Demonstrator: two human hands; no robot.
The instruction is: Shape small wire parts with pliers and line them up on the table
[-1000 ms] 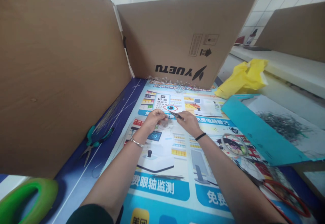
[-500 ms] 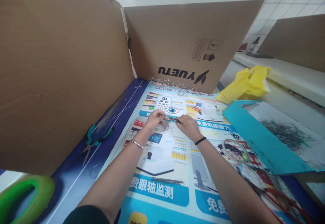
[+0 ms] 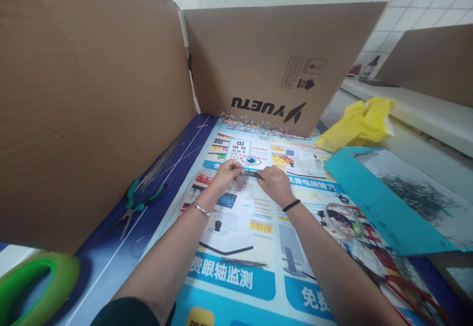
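My right hand point(image 3: 275, 183) is closed around a small pair of pliers point(image 3: 253, 174), whose dark jaws point left. At the tip of those jaws, the fingers of my left hand point(image 3: 227, 172) are pinched together on what looks like a thin wire point(image 3: 242, 183). This wire is faint and curves down below the fingers; its exact shape is too fine to make out. Both hands are just above a printed poster point(image 3: 236, 227) that covers the table. On the poster nearer to me lies a bundle of thin dark wires point(image 3: 244, 263).
Tall cardboard panels point(image 3: 258, 55) stand behind and to the left. Teal-handled pliers point(image 3: 138, 205) and loose wires point(image 3: 162, 168) lie left, near a green tape roll point(image 3: 70, 277). To the right are a wire coil point(image 3: 343, 232), red-handled scissors point(image 3: 410, 289), a blue box point(image 3: 364, 198) of wire scraps and a yellow bag point(image 3: 358, 124).
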